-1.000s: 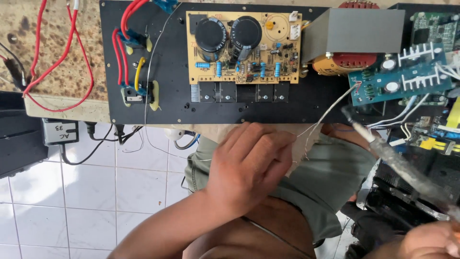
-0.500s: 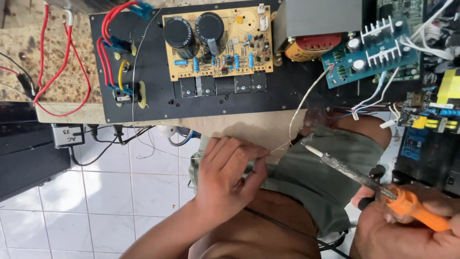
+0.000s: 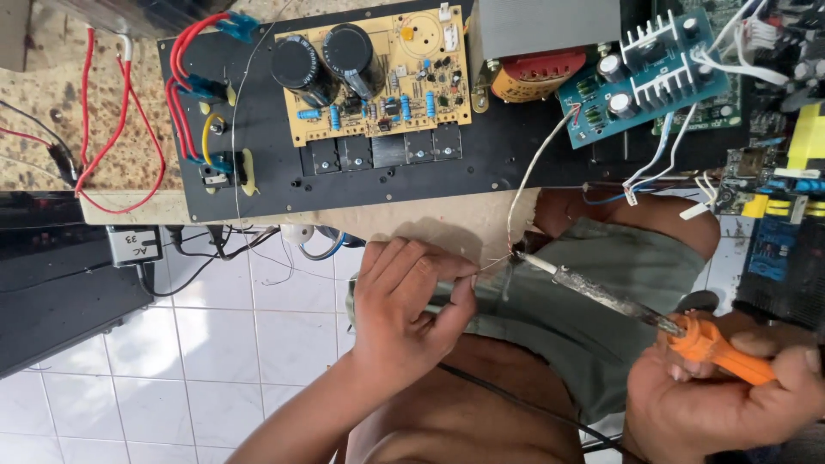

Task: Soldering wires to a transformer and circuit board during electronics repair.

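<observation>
Soldering the white wire point(image 3: 531, 176) end below the black panel point(image 3: 258, 185): left hand point(image 3: 404, 309) fingers pinching thin solder, right hand point(image 3: 730, 395) gripping the orange-handled soldering iron point(image 3: 636, 309), tip touching; steadiness needed next

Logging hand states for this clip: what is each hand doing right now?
Left hand: closed, pinching a thin wire.
Right hand: closed, gripping the orange-handled soldering iron.

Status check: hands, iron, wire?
Left hand pinching thin wire. Right hand gripping orange-handled soldering iron, tip at the wire end. Nothing in between.
</observation>
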